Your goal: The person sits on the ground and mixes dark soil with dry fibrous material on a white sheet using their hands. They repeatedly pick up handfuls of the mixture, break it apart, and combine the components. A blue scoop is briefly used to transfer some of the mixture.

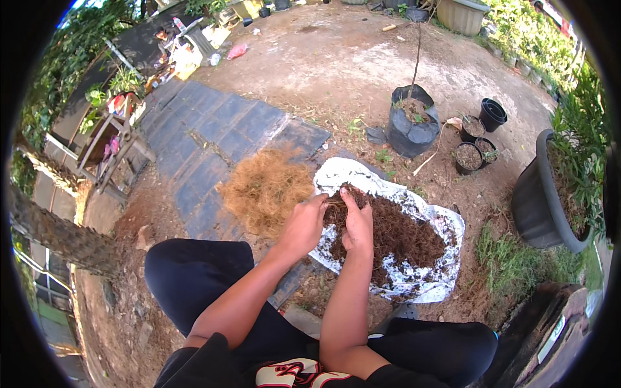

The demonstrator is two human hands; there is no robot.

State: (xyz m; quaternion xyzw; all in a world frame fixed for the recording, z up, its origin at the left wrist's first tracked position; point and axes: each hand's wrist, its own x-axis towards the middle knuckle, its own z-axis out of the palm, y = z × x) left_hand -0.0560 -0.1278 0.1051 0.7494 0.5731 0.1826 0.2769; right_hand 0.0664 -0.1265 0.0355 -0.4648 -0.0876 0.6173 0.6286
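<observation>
My left hand [303, 224] and my right hand [358, 224] meet over the far left part of a white plastic sack [347, 169] spread on the ground. A small clump of brown fibre [335, 202] is pinched between their fingers, partly hidden by them. Below and right of my hands, a heap of dark brown fibrous potting mix [400, 235] covers much of the sack. Just left of the sack lies a loose pile of orange-brown coconut fibre [267, 189], close to my left hand.
Dark flat tiles [208, 126] stretch away to the left. Beyond the sack stands a black grow bag [412, 131] with a thin bare stem. Several small black pots [469, 156] and a large planter [538, 194] are on the right. A person [164, 46] is far left, past a wooden chair [114, 140].
</observation>
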